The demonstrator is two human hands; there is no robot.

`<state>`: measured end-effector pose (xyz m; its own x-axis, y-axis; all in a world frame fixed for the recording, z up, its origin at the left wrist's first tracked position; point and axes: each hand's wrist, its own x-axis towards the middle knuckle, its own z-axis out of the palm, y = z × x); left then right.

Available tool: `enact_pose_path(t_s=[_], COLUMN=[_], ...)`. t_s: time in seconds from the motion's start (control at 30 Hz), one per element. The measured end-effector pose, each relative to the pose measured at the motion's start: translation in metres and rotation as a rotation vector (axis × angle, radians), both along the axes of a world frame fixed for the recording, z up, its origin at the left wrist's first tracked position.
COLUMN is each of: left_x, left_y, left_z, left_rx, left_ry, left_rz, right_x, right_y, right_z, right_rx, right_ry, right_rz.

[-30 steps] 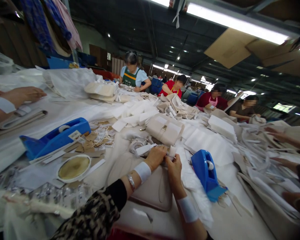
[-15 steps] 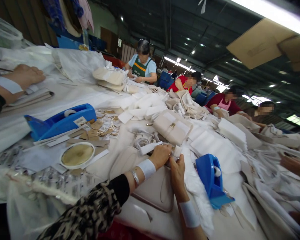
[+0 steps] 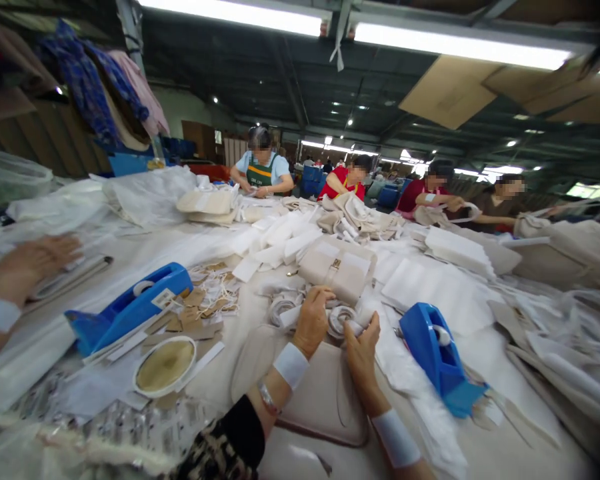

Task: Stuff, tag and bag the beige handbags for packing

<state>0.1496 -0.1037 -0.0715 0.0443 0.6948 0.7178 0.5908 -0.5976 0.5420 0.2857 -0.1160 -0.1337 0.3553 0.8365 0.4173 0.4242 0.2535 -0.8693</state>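
Far left, a co-worker's hand (image 3: 30, 263) rests on flat pieces, apart from the person's own. Next comes a blue tape dispenser (image 3: 130, 308) lying nose-down toward the near edge of the bench (image 3: 253, 303), with a round dish (image 3: 165, 365) just in front of it. At the middle, the left hand (image 3: 311, 321) is curled knuckles-up, its grip closed over the white-wrapped end of a coiled strap (image 3: 341, 319). The coil lies flat just to the right of that hand, between the two hands and touching both. The right hand (image 3: 363, 350) comes at it from the near side, thumb lifted, fingertips at the coil's rim; I cannot tell whether that grip has closed. Both wrists rest over a beige handbag (image 3: 320, 400). A second tape dispenser (image 3: 437, 353) stands just right of the right hand.
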Motion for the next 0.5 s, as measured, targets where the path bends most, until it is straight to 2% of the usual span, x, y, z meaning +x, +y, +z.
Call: enact_pose_path(t_s=[0.07, 0.1, 0.23, 0.37, 0.5], left_x=[-0.012, -0.019, -0.044, -0.056, -0.058], left_y=[-0.009, -0.014, -0.033, -0.041, -0.030], left_z=[0.005, 0.008, 0.011, 0.006, 0.005], left_rx=[0.081, 0.075, -0.135, -0.348, -0.464], left_ry=[-0.134, -0.123, 0.152, 0.364, 0.387], left_rz=[0.090, 0.147, 0.339, 0.348, 0.305], right_x=[-0.003, -0.005, -0.010, -0.015, -0.017], right_y=[0.000, -0.001, -0.003, -0.009, -0.018], right_z=[-0.001, -0.001, 0.000, 0.005, 0.014], right_rx=[0.031, 0.045, 0.123, 0.156, 0.207], right_ry=[-0.017, -0.045, -0.322, -0.541, -0.668], right_rz=[-0.035, -0.050, -0.112, -0.117, -0.035])
